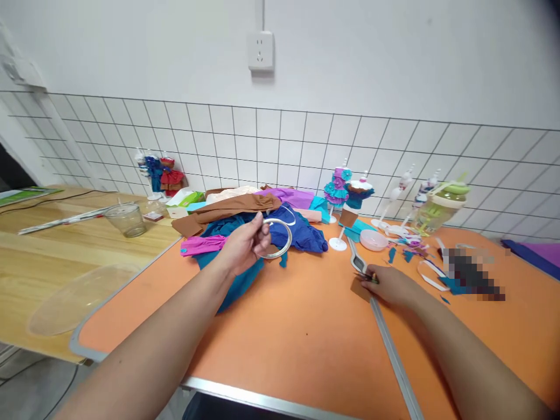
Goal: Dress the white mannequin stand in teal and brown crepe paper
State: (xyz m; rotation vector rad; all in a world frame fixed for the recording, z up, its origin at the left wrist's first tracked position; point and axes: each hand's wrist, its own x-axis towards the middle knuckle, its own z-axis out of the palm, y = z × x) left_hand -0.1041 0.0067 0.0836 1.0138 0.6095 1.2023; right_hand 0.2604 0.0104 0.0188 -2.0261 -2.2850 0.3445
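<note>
Left hand (pixel 250 245): raised above the table, thumb and fingers pinching a ring.
Ring (pixel 286 248): pale and slim, held upright at the left hand's fingertips, on the side towards the right hand; a thin white loop (pixel 292 214) shows just beyond it.
Right hand (pixel 389 286): low over the table, fingers bent downward at a brown piece (pixel 359 289); a small dark thing shows at the fingertips, and it is unclear whether the fingers grip it.
Orange table (pixel 284 344): beneath both hands, with a grey strip (pixel 391 350) running under the right hand towards the person.
Crumpled pile (pixel 231 209): just beyond the left hand, sheets in brown, blue, teal, pink, purple and cream.
Frilled stands: beyond the right hand and slightly to its left, one purple and turquoise (pixel 338 188), another brown and dark blue (pixel 360 194).
Pink dish (pixel 374 240): small and round, beyond the right hand.
Drink cup (pixel 441 207): green-lidded, farther off, to the right of the right hand.
Blue scraps (pixel 408 256): scattered near the right hand, beside a blurred-out patch.
Wooden table (pixel 52 256): left of the left hand, bearing a clear glass (pixel 126 220) and a clear round sheet (pixel 81 300).
</note>
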